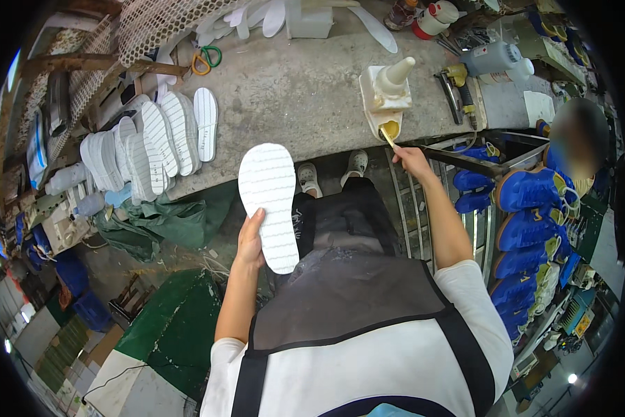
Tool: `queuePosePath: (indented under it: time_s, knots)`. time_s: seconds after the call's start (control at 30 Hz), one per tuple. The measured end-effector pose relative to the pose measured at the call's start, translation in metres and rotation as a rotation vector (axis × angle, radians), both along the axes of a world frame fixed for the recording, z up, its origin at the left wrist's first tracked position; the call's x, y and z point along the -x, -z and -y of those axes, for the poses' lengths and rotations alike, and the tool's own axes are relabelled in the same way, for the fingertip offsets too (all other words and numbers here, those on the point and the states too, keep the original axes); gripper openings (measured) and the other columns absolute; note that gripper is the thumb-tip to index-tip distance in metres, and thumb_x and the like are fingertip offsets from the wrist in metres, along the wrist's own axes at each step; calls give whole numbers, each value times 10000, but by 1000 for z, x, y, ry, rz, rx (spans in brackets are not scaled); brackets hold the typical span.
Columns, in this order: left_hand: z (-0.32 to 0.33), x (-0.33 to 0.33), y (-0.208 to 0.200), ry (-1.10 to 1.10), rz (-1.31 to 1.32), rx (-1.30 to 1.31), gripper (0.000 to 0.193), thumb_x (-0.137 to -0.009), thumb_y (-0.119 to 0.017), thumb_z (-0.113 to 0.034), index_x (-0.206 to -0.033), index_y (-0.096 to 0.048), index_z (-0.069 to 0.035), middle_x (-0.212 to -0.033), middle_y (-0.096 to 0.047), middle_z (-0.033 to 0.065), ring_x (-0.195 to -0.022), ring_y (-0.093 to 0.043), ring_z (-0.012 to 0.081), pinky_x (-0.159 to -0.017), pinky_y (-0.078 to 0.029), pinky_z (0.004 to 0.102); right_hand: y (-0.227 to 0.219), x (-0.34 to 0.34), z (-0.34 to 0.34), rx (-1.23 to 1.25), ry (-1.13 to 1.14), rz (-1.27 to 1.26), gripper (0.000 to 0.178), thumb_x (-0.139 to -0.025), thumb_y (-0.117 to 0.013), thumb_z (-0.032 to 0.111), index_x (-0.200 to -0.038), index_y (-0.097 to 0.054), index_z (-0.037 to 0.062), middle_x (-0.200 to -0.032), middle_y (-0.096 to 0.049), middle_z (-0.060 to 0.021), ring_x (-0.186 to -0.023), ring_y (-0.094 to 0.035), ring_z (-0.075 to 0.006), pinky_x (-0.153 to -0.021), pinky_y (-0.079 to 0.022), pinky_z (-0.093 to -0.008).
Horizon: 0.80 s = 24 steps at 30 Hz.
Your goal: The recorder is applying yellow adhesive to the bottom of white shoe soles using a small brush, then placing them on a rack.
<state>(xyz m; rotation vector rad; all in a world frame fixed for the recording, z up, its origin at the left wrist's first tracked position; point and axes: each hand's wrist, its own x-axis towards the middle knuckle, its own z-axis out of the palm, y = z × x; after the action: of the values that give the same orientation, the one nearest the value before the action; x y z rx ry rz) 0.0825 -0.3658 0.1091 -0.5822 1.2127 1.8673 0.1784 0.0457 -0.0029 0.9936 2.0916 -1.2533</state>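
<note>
My left hand (250,242) grips a white insole (267,187) near its narrower end. The insole has rows of faint stripes and is held up in front of my apron, close to the bench edge. My right hand (414,163) is closed round the handle of a brush (387,137). The brush's tip reaches into the yellowish opening at the front of a white glue pot (387,97), which has a cone-shaped top and stands at the bench's front edge. The bristles are hidden inside that opening.
White insoles (158,142) lie in overlapping rows at the bench's left. Scissors (206,60) lie behind them. Right of the pot are a yellow air tool (460,87) and a grey bottle (492,58). Blue shoes (528,191) fill a rack at right, near another person (578,139).
</note>
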Motion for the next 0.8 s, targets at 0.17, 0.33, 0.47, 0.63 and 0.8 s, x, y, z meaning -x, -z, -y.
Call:
queuePosePath:
  time_s: [0.17, 0.33, 0.47, 0.63, 0.8]
  knots:
    - [-4, 32, -13, 141, -16, -143, 460, -870, -549, -245, -1244, -438, -1, -1067, -604, 137, -919, -623, 215, -776, -535, 356, -103, 60, 62, 770, -210, -255, 311, -865, -601, 313, -815, -681, 16, -551, -468, 36, -499, -390, -42, -459, -279, -209]
    - [-18, 50, -45, 167, -154, -351, 483, -863, -528, -202, -1271, -412, 27, -1126, -583, 151, -981, -603, 227, -832, -502, 349, -163, 152, 89, 107, -642, -544, 250, -847, -604, 243, -825, -638, -4, -631, -578, -10, -608, -488, -78, -547, -412, -286]
    - [4, 61, -42, -130, -94, -388, 429, -879, -494, -200, -1242, -448, 25, -1089, -602, 145, -938, -618, 240, -810, -513, 366, -197, 108, 191, 98, -1123, -673, 263, -756, -667, 320, -697, -606, 71, -607, -592, -109, -530, -552, -251, -538, -435, -339]
    - [39, 47, -63, -397, -15, -477, 403, -888, -463, -199, -1228, -471, 17, -1085, -609, 144, -935, -616, 261, -814, -506, 393, -208, 105, 224, 201, -1059, -768, 260, -779, -646, 326, -668, -602, 95, -558, -541, -106, -497, -547, -249, -484, -419, -327]
    - [55, -6, -65, -622, -154, -612, 405, -881, -491, -219, -1207, -498, 21, -1071, -627, 140, -900, -643, 236, -792, -529, 364, -208, 61, 250, 597, -1283, -785, 259, -751, -659, 334, -658, -596, 101, -564, -545, -96, -518, -558, -257, -497, -419, -353]
